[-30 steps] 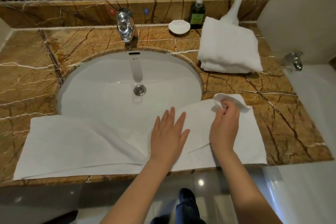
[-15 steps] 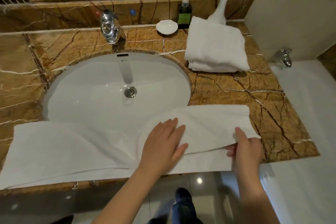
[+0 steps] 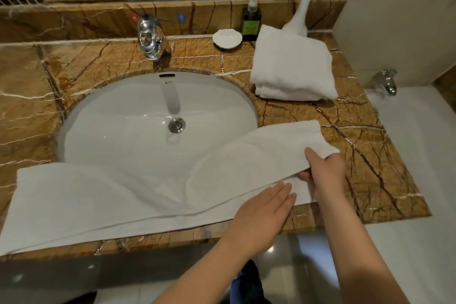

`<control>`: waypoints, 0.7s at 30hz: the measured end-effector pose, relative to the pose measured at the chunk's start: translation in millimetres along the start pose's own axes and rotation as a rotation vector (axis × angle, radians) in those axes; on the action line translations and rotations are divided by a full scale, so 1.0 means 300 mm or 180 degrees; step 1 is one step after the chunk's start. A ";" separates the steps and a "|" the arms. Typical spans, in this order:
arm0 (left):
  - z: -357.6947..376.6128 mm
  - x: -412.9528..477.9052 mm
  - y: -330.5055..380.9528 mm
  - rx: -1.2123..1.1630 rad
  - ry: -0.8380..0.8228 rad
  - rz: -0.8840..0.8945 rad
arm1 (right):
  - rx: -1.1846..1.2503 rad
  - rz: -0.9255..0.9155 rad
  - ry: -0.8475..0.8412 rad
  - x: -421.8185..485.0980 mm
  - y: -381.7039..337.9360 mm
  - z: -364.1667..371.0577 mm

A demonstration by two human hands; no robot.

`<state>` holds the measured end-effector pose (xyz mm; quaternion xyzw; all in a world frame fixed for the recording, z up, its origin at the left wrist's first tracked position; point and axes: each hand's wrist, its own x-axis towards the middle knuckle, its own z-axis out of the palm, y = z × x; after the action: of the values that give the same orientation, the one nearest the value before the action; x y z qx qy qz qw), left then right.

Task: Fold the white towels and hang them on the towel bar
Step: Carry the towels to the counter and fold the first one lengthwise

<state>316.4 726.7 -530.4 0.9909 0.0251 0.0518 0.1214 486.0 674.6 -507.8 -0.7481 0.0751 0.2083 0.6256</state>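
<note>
A long white towel (image 3: 98,195) lies spread along the front edge of the marble counter (image 3: 365,155), sagging over the near rim of the sink (image 3: 118,116). My right hand (image 3: 325,173) pinches the towel's right end, thumb on top and fingers underneath, lifting the upper layer. My left hand (image 3: 261,212) lies flat with straight fingers on the towel's front right part, just left of the right hand. A stack of folded white towels (image 3: 293,64) sits at the back right of the counter. No towel bar is in view.
A chrome faucet (image 3: 149,37) stands behind the sink. A white soap dish (image 3: 227,38), a green soap bottle (image 3: 251,20) and a white vase (image 3: 302,12) line the back ledge. A bathtub (image 3: 419,155) with a chrome tap (image 3: 387,81) lies to the right.
My right hand left the towel's far right corner, came to the near right edge and now pinches the upper layer. My left hand slid right and toward me along the towel.
</note>
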 end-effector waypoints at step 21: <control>-0.059 -0.037 0.013 -0.0352 0.0673 0.0338 | -0.1281 -0.0291 0.0639 -0.180 0.097 -0.142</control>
<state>303.6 726.4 -513.3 0.9717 -0.0176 0.1637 0.1697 435.9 619.3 -506.6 -0.8773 0.0599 0.1150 0.4620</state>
